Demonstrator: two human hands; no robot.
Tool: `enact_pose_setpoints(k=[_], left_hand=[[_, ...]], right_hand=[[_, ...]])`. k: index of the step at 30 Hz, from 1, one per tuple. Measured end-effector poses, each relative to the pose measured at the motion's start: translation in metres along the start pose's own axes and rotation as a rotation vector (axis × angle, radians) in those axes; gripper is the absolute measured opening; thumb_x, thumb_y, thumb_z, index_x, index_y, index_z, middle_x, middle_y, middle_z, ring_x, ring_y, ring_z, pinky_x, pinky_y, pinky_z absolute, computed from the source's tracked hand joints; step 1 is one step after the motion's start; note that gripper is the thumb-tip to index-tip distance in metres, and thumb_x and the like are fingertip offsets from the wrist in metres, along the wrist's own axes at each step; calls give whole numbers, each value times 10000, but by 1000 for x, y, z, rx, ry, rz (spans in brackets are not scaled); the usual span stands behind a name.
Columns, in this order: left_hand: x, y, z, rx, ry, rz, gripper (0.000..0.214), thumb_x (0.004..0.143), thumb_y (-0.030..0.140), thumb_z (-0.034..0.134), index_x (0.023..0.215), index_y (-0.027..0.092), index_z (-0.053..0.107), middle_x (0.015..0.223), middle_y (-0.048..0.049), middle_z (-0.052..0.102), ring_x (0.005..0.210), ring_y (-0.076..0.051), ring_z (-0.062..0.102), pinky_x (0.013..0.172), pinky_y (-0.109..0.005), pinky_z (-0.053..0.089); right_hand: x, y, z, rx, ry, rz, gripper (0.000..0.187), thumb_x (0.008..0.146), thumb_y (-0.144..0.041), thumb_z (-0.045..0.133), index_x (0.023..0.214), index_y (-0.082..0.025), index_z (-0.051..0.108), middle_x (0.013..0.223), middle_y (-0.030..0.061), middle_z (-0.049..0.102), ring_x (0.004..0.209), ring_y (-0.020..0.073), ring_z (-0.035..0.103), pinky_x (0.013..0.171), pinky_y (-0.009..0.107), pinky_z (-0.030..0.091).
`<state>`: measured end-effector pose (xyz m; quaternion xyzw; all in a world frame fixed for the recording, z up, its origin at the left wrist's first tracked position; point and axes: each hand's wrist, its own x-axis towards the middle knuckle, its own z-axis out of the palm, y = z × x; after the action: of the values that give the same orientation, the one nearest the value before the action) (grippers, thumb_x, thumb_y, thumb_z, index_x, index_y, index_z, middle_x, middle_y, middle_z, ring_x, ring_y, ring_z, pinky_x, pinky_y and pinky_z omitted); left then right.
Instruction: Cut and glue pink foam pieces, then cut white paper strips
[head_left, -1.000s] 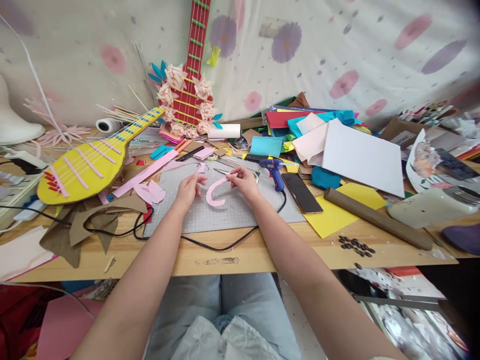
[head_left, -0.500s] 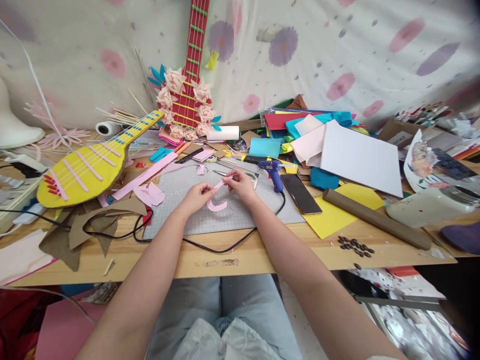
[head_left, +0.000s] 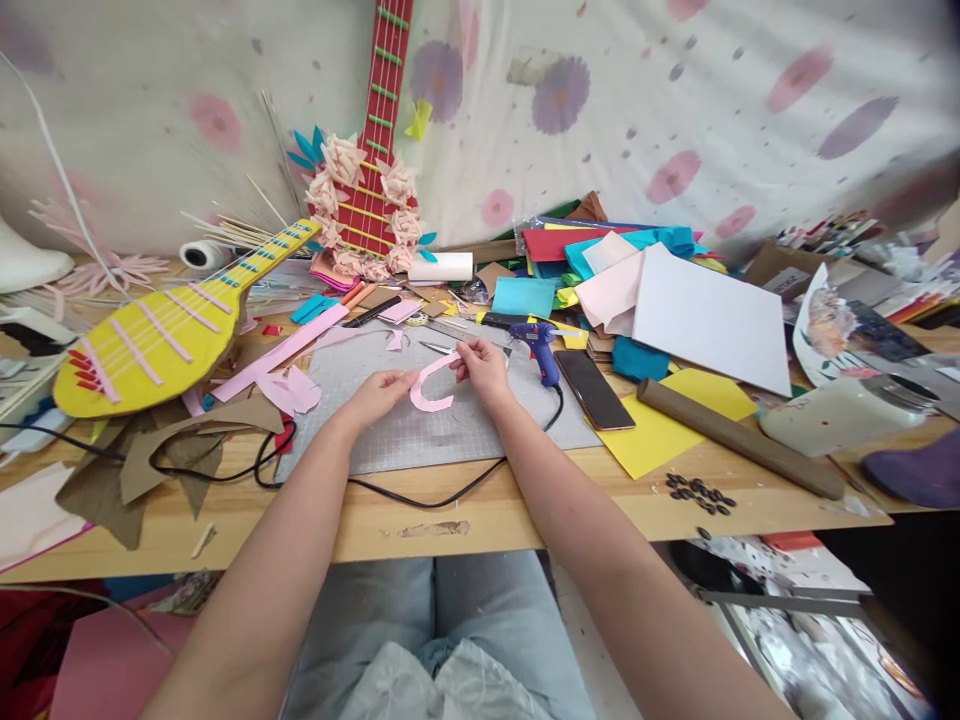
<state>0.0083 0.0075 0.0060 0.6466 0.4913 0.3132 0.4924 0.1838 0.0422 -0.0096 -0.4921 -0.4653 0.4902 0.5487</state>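
A pale pink paper strip [head_left: 433,403], curved like a hook, is held above the grey cutting mat [head_left: 390,452]. My right hand [head_left: 484,372] pinches its upper end between thumb and fingers. At the strip's left bend, the closed fingertips of my left hand [head_left: 381,396] grip the edge. Behind my right hand the pointed blades of scissors [head_left: 435,348] show, their handles mostly covered. A blue glue gun [head_left: 541,352] lies right of that hand. Pink paper scraps [head_left: 291,390] are left of the mat.
A yellow paper instrument [head_left: 154,345] lies at left; a red one with paper flowers [head_left: 367,215] leans on the back curtain. A black cable [head_left: 420,502] crosses the front. At right are a phone [head_left: 594,390], a brown tube [head_left: 739,438], small dark pieces [head_left: 701,492] and a jar [head_left: 847,415].
My left hand has slid from near the strip's upper end to its left bend, moving away from my right hand. More of the curved strip shows. The view has shifted slightly.
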Motion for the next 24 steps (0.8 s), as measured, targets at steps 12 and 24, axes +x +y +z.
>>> enact_pose_setpoints(k=[12,24], left_hand=[[8,-6,-4,-1,669,234,161,720,326,542,658,182,504,581,36,449,522,-86,351,507,-211,284],[6,-3,3,-15,428,292,166,716,335,561,728,171,583,621,23,503,588,-100,428,574,-215,344]], right_hand=[[-15,0,12,16,-334,-44,499,664,-491,618,996,-226,356,733,-24,599,531,83,537,461,210,470],[-19,11,24,-117,-292,-205,356,629,-257,639,901,-220,413,719,-52,548,610,88,555,573,233,475]])
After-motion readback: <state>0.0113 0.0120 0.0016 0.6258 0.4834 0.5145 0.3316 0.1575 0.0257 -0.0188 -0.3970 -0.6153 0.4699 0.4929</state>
